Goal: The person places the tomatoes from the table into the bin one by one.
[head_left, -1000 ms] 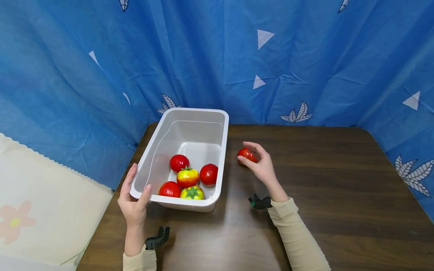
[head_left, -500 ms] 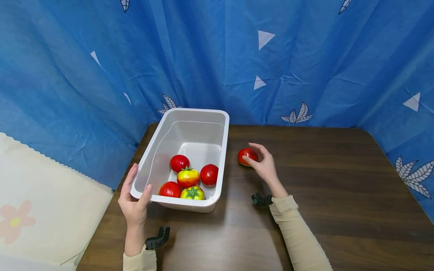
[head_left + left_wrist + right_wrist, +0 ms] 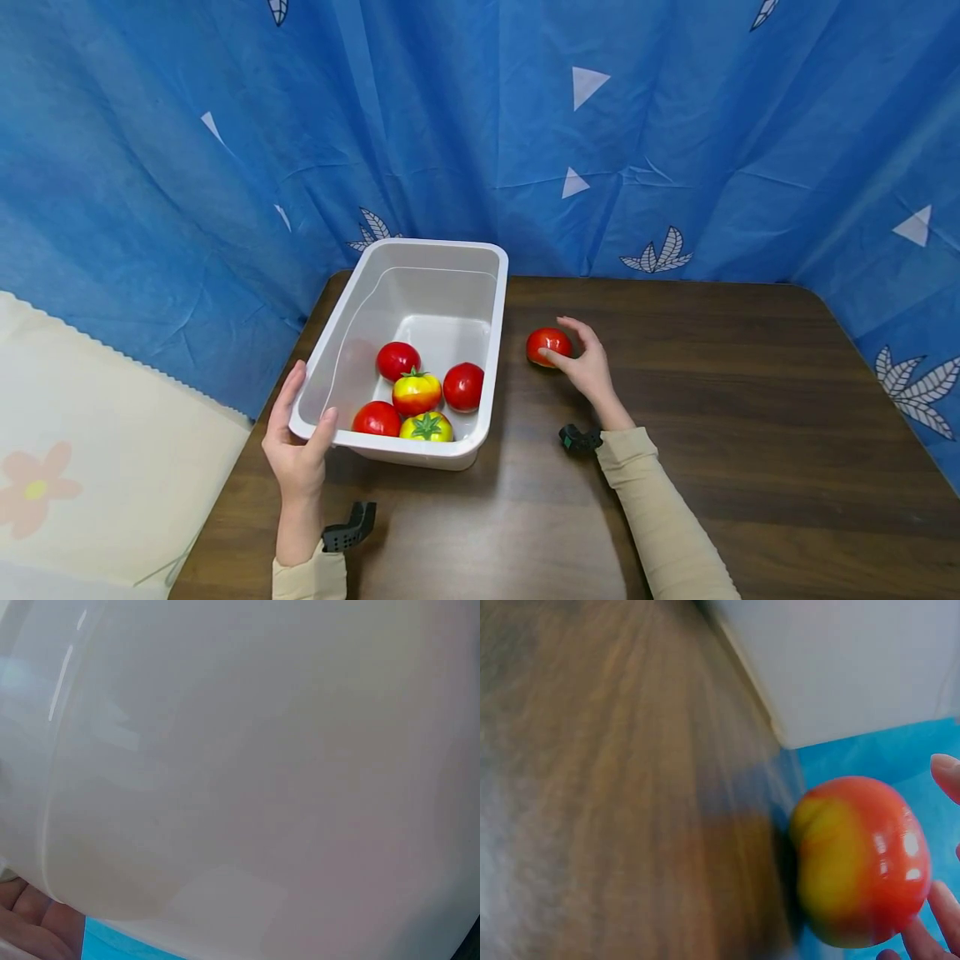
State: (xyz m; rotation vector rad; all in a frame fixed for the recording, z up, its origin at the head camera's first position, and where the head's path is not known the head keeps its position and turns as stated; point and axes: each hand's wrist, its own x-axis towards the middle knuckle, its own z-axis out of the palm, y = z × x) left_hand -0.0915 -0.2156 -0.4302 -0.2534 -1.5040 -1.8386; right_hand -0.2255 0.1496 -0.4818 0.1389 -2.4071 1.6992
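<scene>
In the head view my left hand (image 3: 298,446) grips the near left corner of a white plastic bin (image 3: 405,447), thumb over the rim and fingers along the outside. Inside lie red tomatoes (image 3: 462,387) and yellow-and-red tomatoes (image 3: 416,392), gathered toward the near end. To the bin's right, a red tomato (image 3: 548,347) rests on the table, its yellow underside showing in the right wrist view. Around its right side my right hand (image 3: 591,367) lies with fingers spread and loosely bent. The right wrist view has a gap between the upper fingertip (image 3: 945,766) and this tomato.
The dark wood table (image 3: 712,400) carries the bin near its left edge. Behind it hangs a blue curtain (image 3: 465,125). A cream cloth (image 3: 97,450) with a flower print lies at the left. Bin wall (image 3: 240,765) fills most of the left wrist view.
My right hand has loosened from the tomato and drawn slightly back to the right, leaving more of it uncovered on the table. Left hand and bin stay in place.
</scene>
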